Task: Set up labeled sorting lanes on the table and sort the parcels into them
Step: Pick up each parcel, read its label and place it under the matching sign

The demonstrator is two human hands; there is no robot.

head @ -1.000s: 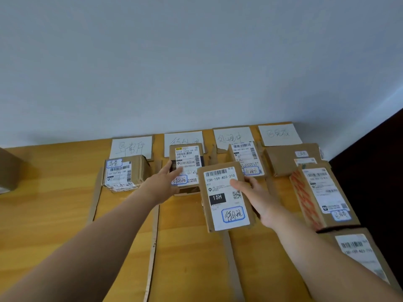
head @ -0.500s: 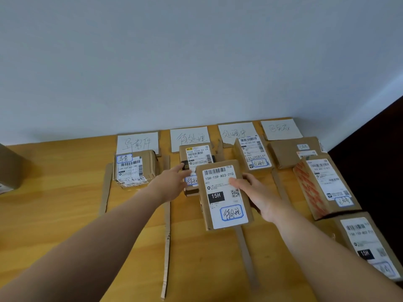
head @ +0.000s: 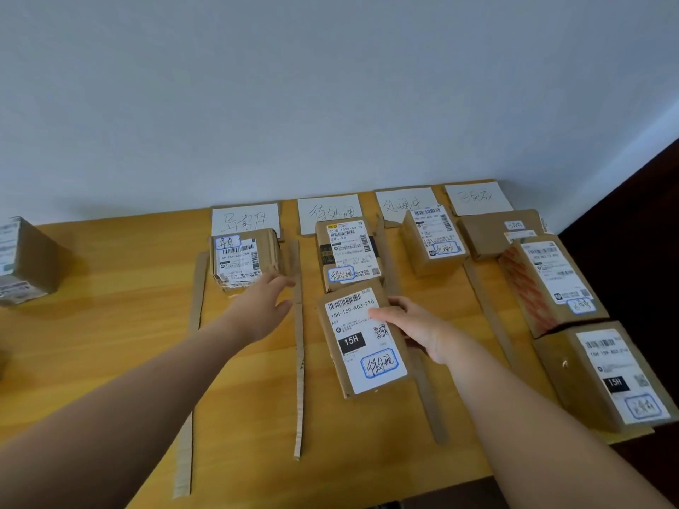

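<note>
Flat brown cardboard parcel [head: 362,339], white label "15H-159-A03-210" plus black "15H" block, lies in the second lane from left, just near of another labelled box [head: 349,253]. Right grip [head: 415,328] clasps its right edge. Left grip [head: 264,306] is slack (fingers loose), just left of a corrugated strip [head: 300,361] on the yellow wood surface [head: 110,343].

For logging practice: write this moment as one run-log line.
step: sorting | right hand: grips brown cardboard parcel with white 15H label | left hand: fingers relaxed, holds nothing, beside thin cardboard divider strip
</note>
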